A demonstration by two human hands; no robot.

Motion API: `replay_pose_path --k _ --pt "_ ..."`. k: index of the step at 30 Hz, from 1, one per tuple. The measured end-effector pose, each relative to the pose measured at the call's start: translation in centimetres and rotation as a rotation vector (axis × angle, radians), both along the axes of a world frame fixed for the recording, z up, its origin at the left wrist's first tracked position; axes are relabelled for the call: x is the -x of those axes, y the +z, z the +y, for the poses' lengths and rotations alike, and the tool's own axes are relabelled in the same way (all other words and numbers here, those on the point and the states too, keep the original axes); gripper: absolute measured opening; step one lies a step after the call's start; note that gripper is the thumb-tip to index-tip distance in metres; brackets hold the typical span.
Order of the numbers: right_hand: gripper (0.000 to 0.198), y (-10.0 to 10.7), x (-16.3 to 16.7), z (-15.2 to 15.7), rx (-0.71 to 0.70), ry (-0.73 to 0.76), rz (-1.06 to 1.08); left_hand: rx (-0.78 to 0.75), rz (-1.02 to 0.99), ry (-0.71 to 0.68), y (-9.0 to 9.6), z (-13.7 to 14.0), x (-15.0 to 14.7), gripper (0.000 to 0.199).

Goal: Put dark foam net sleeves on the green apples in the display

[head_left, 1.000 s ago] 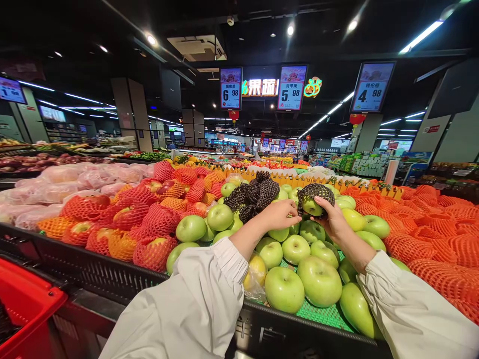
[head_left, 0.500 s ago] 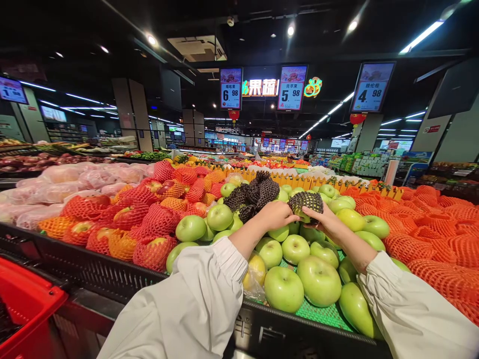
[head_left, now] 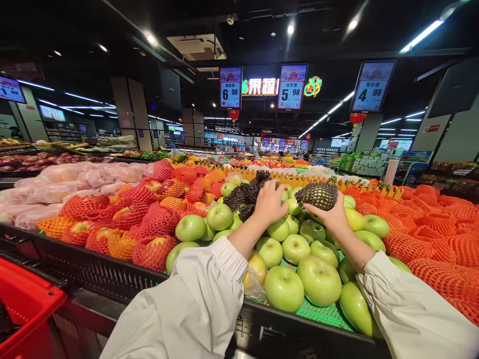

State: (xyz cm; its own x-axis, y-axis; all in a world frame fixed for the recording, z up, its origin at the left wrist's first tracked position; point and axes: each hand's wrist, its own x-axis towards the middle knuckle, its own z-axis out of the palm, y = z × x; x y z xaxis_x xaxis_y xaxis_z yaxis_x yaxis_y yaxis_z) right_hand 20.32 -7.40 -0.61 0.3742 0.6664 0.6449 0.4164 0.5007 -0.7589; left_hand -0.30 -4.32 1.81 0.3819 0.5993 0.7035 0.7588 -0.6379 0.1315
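Note:
My right hand (head_left: pixel 334 215) is closed around an apple in a black foam net (head_left: pixel 318 196), holding it above the green apples. A little green shows through the mesh. To the left, my left hand (head_left: pixel 269 200) is apart from that apple, its fingers curved and spread with nothing visible in them. It is beside the black foam nets (head_left: pixel 239 198), which lie heaped on the apples and are partly covered by the hand. Under both hands, bare green apples (head_left: pixel 320 280) fill the display on a green mat (head_left: pixel 325 315).
Left of the green apples are red apples in pink and orange nets (head_left: pixel 129 218). Orange-netted fruit (head_left: pixel 434 249) is piled at the right. A black crate edge (head_left: pixel 86 262) runs along the front, with a red basket (head_left: pixel 28 299) at lower left. Price screens (head_left: pixel 293 87) hang overhead.
My left hand has come off the netted apple and moved left toward the heap of black nets. The net now covers more of the apple, still in my right hand.

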Motion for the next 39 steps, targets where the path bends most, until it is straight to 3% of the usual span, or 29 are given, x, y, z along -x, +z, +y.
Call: replay_pose_path --k 2,7,19,25,32,35,39 --pt "0.116 0.1 -0.2 -0.3 -0.017 -0.094 -0.062 0.100 0.014 0.117 -0.2 0.5 0.2 0.064" --pt "0.119 0.4 -0.4 -1.1 -0.052 -0.232 -0.146 0.328 0.117 0.211 -0.4 0.8 0.3 0.054" --pt "0.123 0.8 0.2 -1.1 -0.003 -0.170 -0.289 0.538 0.040 0.196 -0.2 1.4 0.0 0.100" --pt "0.120 0.7 -0.1 -0.8 -0.001 -0.144 -0.321 0.563 -0.043 0.188 -0.7 2.2 -0.1 0.100" --pt "0.125 0.3 -0.6 -0.4 0.007 -0.213 -0.273 0.437 -0.427 0.203 0.3 1.1 -0.2 0.084" --pt "0.129 0.2 -0.7 -0.2 0.020 -0.221 -0.231 0.396 -0.637 0.141 0.6 0.9 -0.1 0.075" --pt "0.126 0.2 -0.9 -0.1 0.027 -0.245 -0.184 0.552 -1.033 -0.059 0.5 0.9 -0.6 0.053"
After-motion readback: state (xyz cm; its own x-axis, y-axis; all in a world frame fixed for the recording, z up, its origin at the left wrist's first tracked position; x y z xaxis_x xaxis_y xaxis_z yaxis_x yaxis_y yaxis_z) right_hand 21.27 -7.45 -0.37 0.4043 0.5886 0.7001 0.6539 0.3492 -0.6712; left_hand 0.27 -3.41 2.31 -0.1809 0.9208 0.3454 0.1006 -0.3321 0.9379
